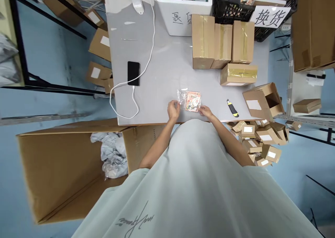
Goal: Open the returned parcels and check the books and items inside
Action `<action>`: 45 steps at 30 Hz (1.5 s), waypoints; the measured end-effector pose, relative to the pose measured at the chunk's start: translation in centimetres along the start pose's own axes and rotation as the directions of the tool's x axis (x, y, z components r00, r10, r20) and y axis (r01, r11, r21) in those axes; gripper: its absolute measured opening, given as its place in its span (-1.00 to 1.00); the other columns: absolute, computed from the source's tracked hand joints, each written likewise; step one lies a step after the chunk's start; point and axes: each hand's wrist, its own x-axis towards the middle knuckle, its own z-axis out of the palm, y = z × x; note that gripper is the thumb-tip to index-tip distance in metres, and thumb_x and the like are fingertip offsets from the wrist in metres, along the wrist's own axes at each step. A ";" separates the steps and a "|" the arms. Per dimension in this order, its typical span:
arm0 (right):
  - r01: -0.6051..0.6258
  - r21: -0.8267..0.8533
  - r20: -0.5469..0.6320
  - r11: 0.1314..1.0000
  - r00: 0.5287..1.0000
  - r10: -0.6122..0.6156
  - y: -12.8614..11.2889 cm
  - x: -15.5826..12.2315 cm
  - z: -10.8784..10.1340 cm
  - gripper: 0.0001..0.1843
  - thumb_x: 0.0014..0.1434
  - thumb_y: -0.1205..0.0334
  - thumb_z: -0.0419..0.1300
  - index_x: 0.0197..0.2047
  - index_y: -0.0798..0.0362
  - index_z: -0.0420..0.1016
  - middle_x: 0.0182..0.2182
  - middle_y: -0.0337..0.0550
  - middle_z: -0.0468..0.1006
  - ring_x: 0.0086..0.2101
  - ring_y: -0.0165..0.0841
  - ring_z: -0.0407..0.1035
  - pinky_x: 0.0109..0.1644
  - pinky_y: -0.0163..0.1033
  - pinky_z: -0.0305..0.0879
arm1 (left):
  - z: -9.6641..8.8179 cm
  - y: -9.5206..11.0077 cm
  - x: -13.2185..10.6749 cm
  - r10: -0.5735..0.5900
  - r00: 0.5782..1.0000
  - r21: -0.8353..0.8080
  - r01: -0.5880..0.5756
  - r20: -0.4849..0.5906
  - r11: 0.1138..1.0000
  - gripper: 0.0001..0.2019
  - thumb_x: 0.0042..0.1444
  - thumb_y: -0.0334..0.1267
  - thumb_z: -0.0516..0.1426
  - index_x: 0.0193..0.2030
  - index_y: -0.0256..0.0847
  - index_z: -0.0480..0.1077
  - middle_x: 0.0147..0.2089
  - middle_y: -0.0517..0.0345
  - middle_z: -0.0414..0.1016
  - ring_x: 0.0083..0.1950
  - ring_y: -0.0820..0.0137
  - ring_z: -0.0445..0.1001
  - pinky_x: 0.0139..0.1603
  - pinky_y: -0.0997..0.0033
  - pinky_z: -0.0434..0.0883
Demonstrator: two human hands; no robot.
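A small square packet with an orange patterned print lies in a clear plastic bag near the front edge of the table. My left hand pinches the bag's loose clear end on the left. At the packet's lower right corner, my right hand grips the bag's edge between thumb and fingers. A yellow and black box cutter rests on the table to the right of my right hand.
Several taped cartons stand at the back right, with an opened carton at the right edge. A white bin and black crate are behind. Left are a phone and white cable. A big box stands below left.
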 end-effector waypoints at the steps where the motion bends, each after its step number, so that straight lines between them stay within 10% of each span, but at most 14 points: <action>1: 0.002 0.005 0.013 1.000 1.000 -0.002 0.0 0.2 -0.1 -0.72 0.34 0.22 0.45 0.08 0.08 0.64 -0.09 -0.04 0.78 -0.12 -0.29 0.63 0.00 -0.26 0.58 | -0.4 0.0 -0.3 0.007 0.999 0.024 -0.006 -0.039 1.000 -0.78 0.45 -0.23 0.12 0.10 -0.12 0.55 0.25 -0.16 0.61 0.30 0.08 0.59 0.45 0.11 0.42; 14: 0.036 0.037 0.194 0.999 0.980 -0.043 0.7 3.5 -0.1 -0.93 0.38 0.36 0.37 -0.09 0.04 0.62 -0.33 -0.22 0.69 -0.27 -0.37 0.57 0.00 -0.29 0.54 | 0.5 3.9 -1.8 -0.024 0.999 0.244 0.016 0.031 0.970 -0.85 0.43 -0.27 0.21 -0.02 -0.10 0.65 0.13 -0.09 0.75 0.08 0.00 0.69 0.28 0.06 0.47; 19: 0.017 0.072 0.203 0.997 0.979 -0.031 0.7 3.5 -1.5 -0.92 0.37 0.27 0.40 -0.13 0.03 0.59 -0.29 -0.18 0.70 -0.26 -0.34 0.58 0.02 -0.24 0.57 | 0.6 5.9 -2.6 0.000 0.999 -0.077 0.003 0.039 0.997 -0.94 0.37 -0.19 0.28 -0.13 -0.08 0.54 -0.03 0.01 0.77 -0.04 0.13 0.74 0.12 0.14 0.58; 29: -0.112 0.298 0.384 0.948 0.923 -0.012 1.5 1.8 -4.9 -0.84 0.50 0.09 0.32 0.04 -0.03 0.59 0.23 0.07 0.76 0.13 -0.26 0.69 0.48 -0.09 0.48 | -1.2 9.6 -4.0 0.075 0.974 -0.546 0.055 0.213 0.836 -0.44 -0.19 0.11 0.62 -0.22 -0.15 0.54 -0.30 0.10 0.73 -0.26 0.26 0.67 -0.14 0.23 0.60; 38: -0.251 0.375 0.564 0.892 0.826 -0.005 0.6 0.0 -4.2 -0.89 0.53 0.15 0.27 0.01 -0.06 0.62 -0.06 -0.10 0.85 0.02 -0.31 0.72 0.46 -0.15 0.47 | -2.3 10.7 -7.1 0.059 0.941 -0.655 0.184 0.332 0.733 -0.30 -0.26 0.12 0.68 -0.07 -0.16 0.59 -0.20 0.10 0.78 -0.17 0.26 0.73 0.02 0.19 0.62; 45: -0.231 0.456 0.519 0.859 0.854 -0.046 0.9 -1.0 -6.8 -0.87 0.55 0.24 0.28 -0.08 0.02 0.66 -0.17 -0.10 0.85 -0.12 -0.35 0.72 0.24 -0.26 0.57 | -2.4 10.5 -7.1 0.057 0.935 -0.747 0.243 0.351 0.619 -0.29 -0.27 0.05 0.71 -0.02 -0.16 0.64 -0.17 0.08 0.77 -0.10 0.23 0.77 0.07 0.18 0.68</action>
